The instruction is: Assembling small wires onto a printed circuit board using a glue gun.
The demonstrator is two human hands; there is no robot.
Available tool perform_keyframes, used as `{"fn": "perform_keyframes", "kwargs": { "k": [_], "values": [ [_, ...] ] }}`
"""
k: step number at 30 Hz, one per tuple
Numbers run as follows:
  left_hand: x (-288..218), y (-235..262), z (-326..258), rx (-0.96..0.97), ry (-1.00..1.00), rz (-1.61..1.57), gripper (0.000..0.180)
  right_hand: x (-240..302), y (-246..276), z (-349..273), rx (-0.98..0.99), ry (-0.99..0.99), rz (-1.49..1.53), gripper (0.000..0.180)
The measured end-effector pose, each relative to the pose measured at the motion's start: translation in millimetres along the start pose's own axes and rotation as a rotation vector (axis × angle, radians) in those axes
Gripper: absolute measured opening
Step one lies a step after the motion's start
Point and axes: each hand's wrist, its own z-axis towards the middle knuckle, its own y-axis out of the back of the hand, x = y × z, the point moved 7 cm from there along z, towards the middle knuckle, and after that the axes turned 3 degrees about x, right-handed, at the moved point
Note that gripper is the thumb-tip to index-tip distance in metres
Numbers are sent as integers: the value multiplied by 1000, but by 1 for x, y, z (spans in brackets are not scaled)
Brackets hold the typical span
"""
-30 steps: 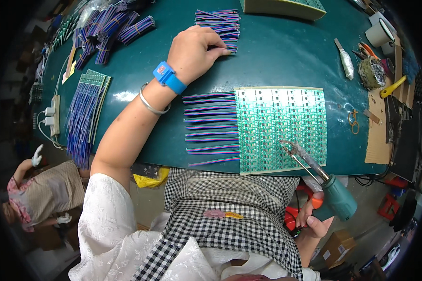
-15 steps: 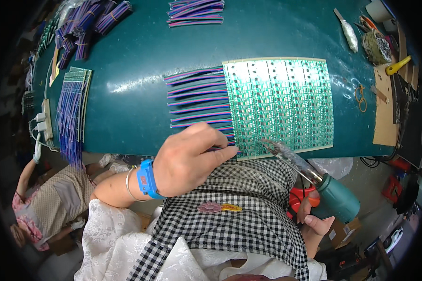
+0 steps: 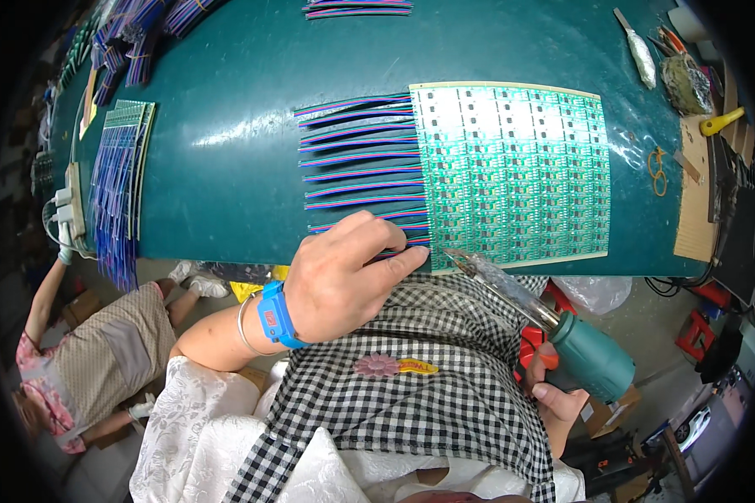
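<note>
Desk (image 3: 226,168) surface in dark teal is seen carrying everything, its near edge against the person's checked apron. A green panel of small circuit boards (image 3: 512,172) is laid flat near that edge, probably so both hands can reach it, and striped ribbon cables (image 3: 361,155) are fanned out from its left side, each lined up with a row of boards. More cable bundles (image 3: 143,21) and a stack of cabled strips (image 3: 117,180) are kept well apart at the far left, seemingly as stock.

The left hand (image 3: 344,281) is pressed down at the panel's lower left corner, its grip pinched together on the end of the nearest cable, apparently to hold it against the board. The right hand (image 3: 554,394) is wrapped tight around the teal handle of a soldering iron (image 3: 520,298), whose tip is held just beside that same corner.

A brown cardboard sheet (image 3: 696,201) lies at the right edge, a white power strip (image 3: 71,210) at the left. No labels can be made out.
</note>
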Motion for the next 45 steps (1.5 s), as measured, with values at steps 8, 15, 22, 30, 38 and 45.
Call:
{"fn": "perform_keyframes", "kwargs": {
  "k": [8,15,22,30,38,45],
  "values": [
    [1,0,-2,-24,-12,-15,38,-2,-6,8,80,29,-78,60],
    [1,-1,-1,-14,-14,-20,38,4,-9,11,81,66,-76,61],
    [1,-2,0,-24,-15,-24,37,7,-10,4,-14,6,53,59],
    [0,-1,0,-30,-15,-14,36,-3,-1,10,119,163,-175,53],
    [0,-2,-2,-33,-12,1,37,7,-7,4,15,3,-13,60],
    [1,-2,0,-19,-13,-9,38,4,-7,6,76,73,-120,49]
  ]
}}
